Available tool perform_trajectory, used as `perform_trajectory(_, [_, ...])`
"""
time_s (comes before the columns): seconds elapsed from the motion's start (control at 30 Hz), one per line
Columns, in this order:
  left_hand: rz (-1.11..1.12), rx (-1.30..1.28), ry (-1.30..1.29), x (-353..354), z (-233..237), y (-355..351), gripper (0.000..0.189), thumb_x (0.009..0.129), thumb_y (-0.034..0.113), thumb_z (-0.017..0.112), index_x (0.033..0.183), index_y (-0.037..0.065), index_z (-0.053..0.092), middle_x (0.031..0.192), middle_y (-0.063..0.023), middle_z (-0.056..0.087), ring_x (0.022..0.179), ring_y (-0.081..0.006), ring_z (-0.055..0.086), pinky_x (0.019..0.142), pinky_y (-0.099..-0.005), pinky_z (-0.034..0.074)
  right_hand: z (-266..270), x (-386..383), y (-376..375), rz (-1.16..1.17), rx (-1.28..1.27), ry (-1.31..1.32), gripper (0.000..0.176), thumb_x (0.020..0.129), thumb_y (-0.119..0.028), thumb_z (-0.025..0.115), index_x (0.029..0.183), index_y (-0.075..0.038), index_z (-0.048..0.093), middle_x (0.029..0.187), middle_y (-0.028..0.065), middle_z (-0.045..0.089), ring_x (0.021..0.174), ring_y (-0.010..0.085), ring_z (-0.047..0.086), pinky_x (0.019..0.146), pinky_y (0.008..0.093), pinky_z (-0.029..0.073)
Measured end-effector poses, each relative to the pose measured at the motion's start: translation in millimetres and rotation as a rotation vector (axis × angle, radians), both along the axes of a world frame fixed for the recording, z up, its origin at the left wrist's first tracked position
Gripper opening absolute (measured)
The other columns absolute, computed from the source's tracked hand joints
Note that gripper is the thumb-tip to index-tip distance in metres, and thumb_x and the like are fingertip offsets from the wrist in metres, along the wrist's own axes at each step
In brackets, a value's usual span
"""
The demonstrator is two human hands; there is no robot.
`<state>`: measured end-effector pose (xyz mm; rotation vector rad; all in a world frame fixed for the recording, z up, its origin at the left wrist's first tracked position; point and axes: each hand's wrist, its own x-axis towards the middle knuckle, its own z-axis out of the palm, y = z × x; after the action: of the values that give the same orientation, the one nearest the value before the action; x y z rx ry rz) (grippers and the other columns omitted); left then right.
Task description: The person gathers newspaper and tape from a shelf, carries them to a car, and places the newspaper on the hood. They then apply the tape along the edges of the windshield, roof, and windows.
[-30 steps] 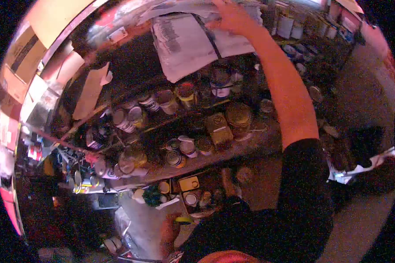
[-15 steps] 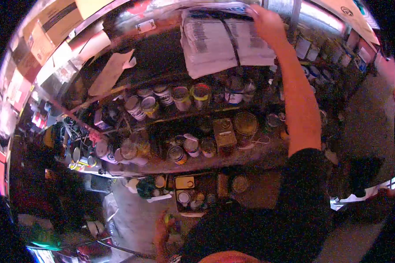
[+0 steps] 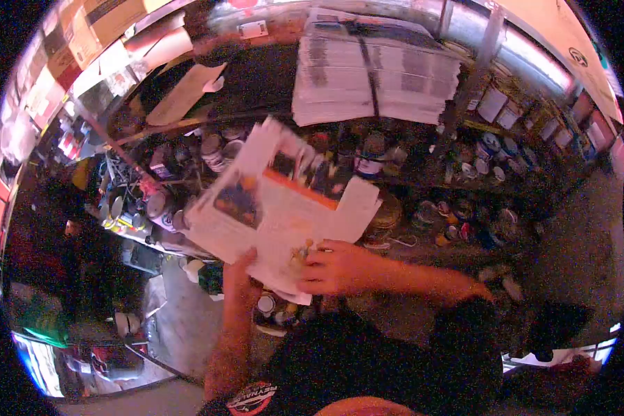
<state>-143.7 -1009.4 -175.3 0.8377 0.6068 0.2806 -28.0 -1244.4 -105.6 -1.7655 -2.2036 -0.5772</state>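
Note:
An opened-out newspaper [image 3: 284, 201], with an orange strip and dark pictures, is spread in front of the shelves. My left hand [image 3: 239, 274] grips its lower left edge, the fingers partly hidden by the paper. Over the lower right part lies my right hand [image 3: 333, 267], its fingers bent on the paper; a small yellowish thing [image 3: 300, 253] shows at the fingertips, too blurred to name. Behind, a stack of newspapers [image 3: 374, 69] bound with a dark strap rests on the upper shelf.
Shelves hold a white-labelled can [image 3: 369, 163], more cans and jars [image 3: 163, 208], and a round tin [image 3: 387, 211]. Cardboard boxes [image 3: 104, 17] stand at the upper left. A tray of small containers [image 3: 270, 326] lies below the newspaper. A brown sheet [image 3: 187, 93] leans at the upper left.
My right hand has come down from the strapped stack to the newspaper now before me. My left hand has risen to its lower edge. The view has shifted slightly.

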Motion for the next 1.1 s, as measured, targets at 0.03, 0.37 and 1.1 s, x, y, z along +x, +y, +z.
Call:
perform_trajectory(0.03, [0.010, 0.013, 0.031, -4.3, 1.0, 1.4, 0.063, 0.095, 0.032, 0.064, 0.143, -0.003, 0.044, 0.132, -0.0185, 0.060, 0.117, -0.0326, 0.062, 0.100, -0.0453, 0.051, 6.6, 6.9, 0.2, -0.036, -0.078, 0.149, 0.049, 0.078, -0.034, 0.069, 0.123, -0.015, 0.062, 0.121, 0.0045, 0.065, 0.112, 0.0263, 0.063, 0.090, 0.0459, 0.052])
perform_trajectory(0.37, [0.068, 0.199, 0.165, -101.4, -38.5, 24.2, 0.063, 0.089, 0.024, 0.071, 0.140, -0.004, 0.046, 0.131, -0.0178, 0.060, 0.114, -0.0306, 0.062, 0.098, -0.0439, 0.051, 184.2, 253.1, -64.8, -0.765, 0.288, -0.037, 0.056, 0.089, -0.034, 0.071, 0.138, -0.010, 0.057, 0.125, 0.0193, 0.065, 0.116, 0.0381, 0.062, 0.101, 0.0462, 0.049])
perform_trajectory(1.1, [0.199, 0.312, 0.358, -160.1, -52.8, 20.8, 0.059, 0.086, 0.012, 0.070, 0.138, -0.004, 0.046, 0.126, -0.0185, 0.062, 0.109, -0.0332, 0.064, 0.092, -0.0440, 0.053, 188.9, 312.2, -73.2, -0.931, 0.111, -0.148, 0.038, 0.096, -0.032, 0.063, 0.130, -0.017, 0.061, 0.122, 0.0097, 0.066, 0.111, 0.0350, 0.064, 0.095, 0.0459, 0.052])
